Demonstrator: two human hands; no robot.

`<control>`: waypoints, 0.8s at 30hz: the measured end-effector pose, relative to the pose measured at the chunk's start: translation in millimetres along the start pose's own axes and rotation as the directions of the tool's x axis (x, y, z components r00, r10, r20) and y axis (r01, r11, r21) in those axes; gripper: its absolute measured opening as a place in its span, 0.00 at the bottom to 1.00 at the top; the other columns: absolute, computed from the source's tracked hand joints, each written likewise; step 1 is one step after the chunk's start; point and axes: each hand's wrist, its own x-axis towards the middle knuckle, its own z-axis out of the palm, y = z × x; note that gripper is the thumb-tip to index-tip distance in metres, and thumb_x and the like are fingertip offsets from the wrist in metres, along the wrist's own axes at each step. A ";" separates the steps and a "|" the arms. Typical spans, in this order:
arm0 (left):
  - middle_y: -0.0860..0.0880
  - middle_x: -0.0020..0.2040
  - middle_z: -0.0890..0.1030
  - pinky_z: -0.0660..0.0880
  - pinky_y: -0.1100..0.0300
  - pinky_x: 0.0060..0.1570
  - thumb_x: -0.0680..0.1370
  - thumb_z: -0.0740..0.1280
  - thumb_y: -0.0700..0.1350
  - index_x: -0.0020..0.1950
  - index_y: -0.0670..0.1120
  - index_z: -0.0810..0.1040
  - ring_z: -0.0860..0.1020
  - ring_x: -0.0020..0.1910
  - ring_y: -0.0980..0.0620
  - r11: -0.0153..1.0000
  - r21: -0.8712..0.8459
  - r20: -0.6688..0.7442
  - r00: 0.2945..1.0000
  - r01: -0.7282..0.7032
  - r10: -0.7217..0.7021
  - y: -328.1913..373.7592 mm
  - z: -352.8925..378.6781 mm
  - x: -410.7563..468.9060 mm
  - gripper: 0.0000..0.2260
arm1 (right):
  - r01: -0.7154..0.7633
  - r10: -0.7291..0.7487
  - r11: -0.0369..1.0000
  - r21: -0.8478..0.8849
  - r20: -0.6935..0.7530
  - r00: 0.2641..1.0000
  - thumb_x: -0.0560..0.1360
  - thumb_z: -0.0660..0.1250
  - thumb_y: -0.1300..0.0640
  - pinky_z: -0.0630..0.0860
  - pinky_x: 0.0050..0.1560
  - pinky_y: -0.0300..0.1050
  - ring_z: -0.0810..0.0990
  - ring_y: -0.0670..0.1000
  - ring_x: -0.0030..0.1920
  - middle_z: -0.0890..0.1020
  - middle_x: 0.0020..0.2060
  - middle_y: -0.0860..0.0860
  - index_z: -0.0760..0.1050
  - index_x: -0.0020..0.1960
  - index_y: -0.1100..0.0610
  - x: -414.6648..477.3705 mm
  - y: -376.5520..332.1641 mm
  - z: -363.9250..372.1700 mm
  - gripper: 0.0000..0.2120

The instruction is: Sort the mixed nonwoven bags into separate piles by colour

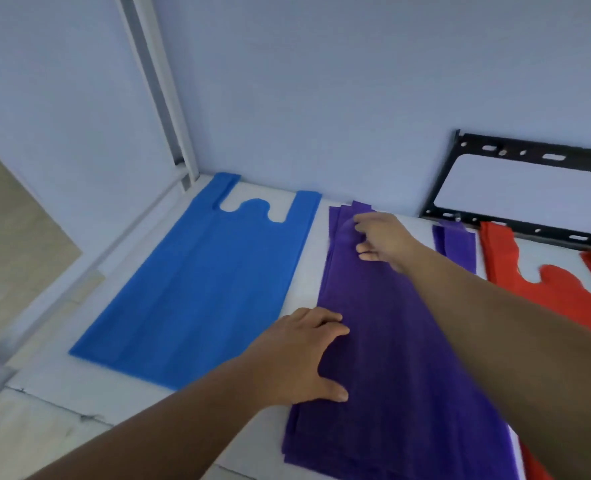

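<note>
Nothing readable shows anywhere: no text, label, brand, number or sign on the bags, the tabletop, the wall or the black metal bracket.

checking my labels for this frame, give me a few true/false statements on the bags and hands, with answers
1. The blue nonwoven bag lies left of the purple nonwoven bags. True.
2. The left hand rests on the blue bag. False: it rests on the purple bags' left edge.
3. The right hand grips the purple bags near their handles. True.
4. The red nonwoven bags lie between blue and purple. False: they lie right of the purple bags.
</note>
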 end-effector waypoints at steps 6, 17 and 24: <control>0.59 0.78 0.58 0.61 0.53 0.73 0.71 0.69 0.67 0.77 0.57 0.59 0.57 0.75 0.57 1.000 -0.019 0.023 1.000 0.018 -0.017 3.1 -0.8 -2.2 0.39 | 0.145 -0.142 0.982 0.118 -0.033 0.989 0.78 0.53 0.69 0.82 0.49 0.50 0.79 0.51 0.37 0.76 0.44 0.51 0.74 0.67 0.47 33.8 -45.2 -20.4 0.26; 0.60 0.77 0.60 0.61 0.55 0.73 0.76 0.65 0.64 0.76 0.57 0.64 0.57 0.76 0.58 0.996 0.085 -0.036 0.999 0.036 -0.033 17.8 3.1 -17.8 0.31 | 0.300 -0.400 0.500 -0.812 0.091 0.912 0.78 0.60 0.45 0.68 0.68 0.54 0.71 0.53 0.69 0.72 0.71 0.49 0.72 0.69 0.48 -91.8 69.4 -55.3 0.21; 0.56 0.65 0.74 0.72 0.56 0.63 0.81 0.59 0.56 0.66 0.54 0.75 0.73 0.64 0.52 0.983 0.178 -0.226 0.971 -0.042 0.083 51.8 33.1 -61.8 0.16 | 0.198 -0.320 0.389 -0.899 0.070 0.945 0.79 0.55 0.38 0.57 0.74 0.53 0.59 0.50 0.77 0.56 0.79 0.47 0.60 0.77 0.46 -232.4 137.0 -57.5 0.29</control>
